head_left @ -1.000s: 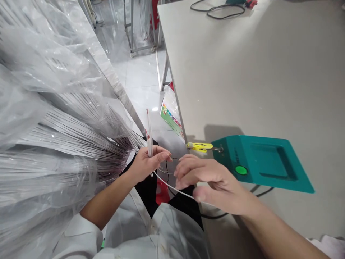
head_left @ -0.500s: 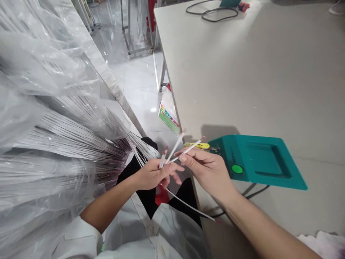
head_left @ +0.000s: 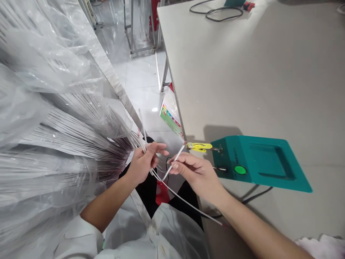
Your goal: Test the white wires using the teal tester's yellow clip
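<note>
My left hand point(head_left: 142, 163) is closed on several white wires, whose ends point(head_left: 142, 144) stand up past the thumb while its fingertips point right. Between the thumb and fingers of my right hand point(head_left: 198, 174) is one white wire point(head_left: 178, 154), pinched near its reddish end. That end is close to a yellow clip point(head_left: 199, 146) at the table edge; I cannot tell whether they touch. The clip is at the left side of a teal device point(head_left: 246, 158) with a round green button point(head_left: 240, 169). Another loose wire point(head_left: 188, 205) trails below both hands to the right.
Large bundles of white wires point(head_left: 72, 126) under clear plastic point(head_left: 48, 54) fill the left side. The pale table point(head_left: 242, 82) spans the right, with a black cable point(head_left: 223, 15) at its far end. A wheeled metal rack point(head_left: 131, 32) and a printed box point(head_left: 170, 118) are beyond the gap.
My hands have moved apart. The left went left with its wires; the right drew one wire out of the group, uncovering the yellow clip.
</note>
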Demonstrator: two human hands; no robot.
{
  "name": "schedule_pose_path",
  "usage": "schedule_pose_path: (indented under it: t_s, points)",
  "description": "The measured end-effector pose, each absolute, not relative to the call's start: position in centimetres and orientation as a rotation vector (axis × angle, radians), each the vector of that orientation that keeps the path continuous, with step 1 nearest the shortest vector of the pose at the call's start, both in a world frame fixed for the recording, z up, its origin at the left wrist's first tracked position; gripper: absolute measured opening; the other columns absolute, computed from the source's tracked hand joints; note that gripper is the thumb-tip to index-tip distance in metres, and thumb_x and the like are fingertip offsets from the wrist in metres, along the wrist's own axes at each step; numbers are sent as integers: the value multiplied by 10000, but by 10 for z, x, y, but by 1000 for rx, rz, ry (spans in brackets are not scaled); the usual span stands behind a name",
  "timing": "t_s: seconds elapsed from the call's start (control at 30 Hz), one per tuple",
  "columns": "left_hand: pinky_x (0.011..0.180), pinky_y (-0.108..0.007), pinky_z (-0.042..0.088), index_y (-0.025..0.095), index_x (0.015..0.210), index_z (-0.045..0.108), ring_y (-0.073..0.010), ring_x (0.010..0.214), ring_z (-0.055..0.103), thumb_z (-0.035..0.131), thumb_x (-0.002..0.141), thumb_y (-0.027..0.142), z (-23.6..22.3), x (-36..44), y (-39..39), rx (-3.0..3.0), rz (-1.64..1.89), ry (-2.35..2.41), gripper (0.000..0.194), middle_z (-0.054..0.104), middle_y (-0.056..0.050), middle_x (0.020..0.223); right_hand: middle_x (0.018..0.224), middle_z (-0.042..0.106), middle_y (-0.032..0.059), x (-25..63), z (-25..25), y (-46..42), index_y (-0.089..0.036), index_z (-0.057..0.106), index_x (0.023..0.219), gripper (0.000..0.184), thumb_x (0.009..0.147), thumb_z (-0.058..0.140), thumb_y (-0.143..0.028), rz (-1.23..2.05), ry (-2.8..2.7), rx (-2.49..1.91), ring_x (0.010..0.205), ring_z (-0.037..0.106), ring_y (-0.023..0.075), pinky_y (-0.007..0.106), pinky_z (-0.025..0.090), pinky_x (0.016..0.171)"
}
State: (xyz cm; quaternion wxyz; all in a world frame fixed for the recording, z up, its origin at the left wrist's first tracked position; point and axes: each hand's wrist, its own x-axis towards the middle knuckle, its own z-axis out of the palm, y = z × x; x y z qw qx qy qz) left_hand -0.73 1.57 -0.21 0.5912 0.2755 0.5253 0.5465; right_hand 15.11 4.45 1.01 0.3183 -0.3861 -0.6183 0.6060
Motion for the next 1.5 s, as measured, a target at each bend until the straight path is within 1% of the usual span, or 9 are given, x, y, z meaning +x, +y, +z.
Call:
schedule_pose_path:
  t_s: [0.07,0.27,0.43,0.6,0.73,0.87,1.07,1.2,1.5]
  points:
    - [389,-183,302,128,900,714,-20,407,400,639,755,457,5,-6,14,736,1212,1206,368,693,-59,759,698,609,19,148,4,39,-189,631,713,195,806,590,-356,1656,-1688,-988,632,585,146,292,506,608]
    - [510,-225,446,120,722,710,-106,554,564,737,655,374,16,-3,12,803,1060,1180,264,661,-43,662,741,634,32,144,-6,32,-181,617,730,202,854,502,-291,1652,-1990,-926,697,579,148,278,474,662]
    - [540,-227,459,126,747,721,-123,592,592,727,665,387,11,-8,15,727,1153,1332,274,691,-54,671,787,654,47,144,6,26,-163,605,841,99,820,514,-198,1814,-2482,-724,640,589,130,228,422,581]
    - [586,-230,469,130,698,716,-116,610,594,774,607,318,5,-10,18,709,1251,1344,217,698,-41,671,751,662,43,147,11,24,-184,621,896,123,798,570,-238,1578,-2776,-787,631,598,156,240,378,531]
    - [570,-221,447,124,660,695,-102,584,572,784,581,293,5,-9,16,697,1258,1363,207,683,-32,650,775,661,37,149,7,32,-199,635,812,183,876,471,-249,1379,-2333,-1015,699,605,151,263,451,635]
    - [526,-216,403,125,670,682,-88,540,518,752,621,305,3,-4,12,776,1202,1376,200,638,-15,597,863,667,38,151,4,40,-213,645,897,150,865,518,-284,1207,-1806,-1109,669,602,135,278,497,628]
    - [512,-221,373,137,657,673,-86,525,475,687,678,270,-1,6,9,1021,1154,1479,135,600,0,574,804,668,31,153,7,43,-219,655,846,91,817,577,-183,978,-1846,-986,740,616,147,286,507,657]
    - [584,-236,406,153,639,673,-107,588,528,653,682,197,-2,8,8,1189,1149,1570,64,638,-10,622,754,670,28,151,7,42,-211,647,789,42,770,625,-179,847,-1897,-987,676,618,147,283,505,615]
    - [607,-235,436,138,679,665,-112,620,571,728,652,303,-1,11,12,772,1176,1248,178,658,-16,645,697,642,7,150,2,47,-208,636,742,90,810,592,-248,1133,-1662,-1066,615,569,127,264,484,582]
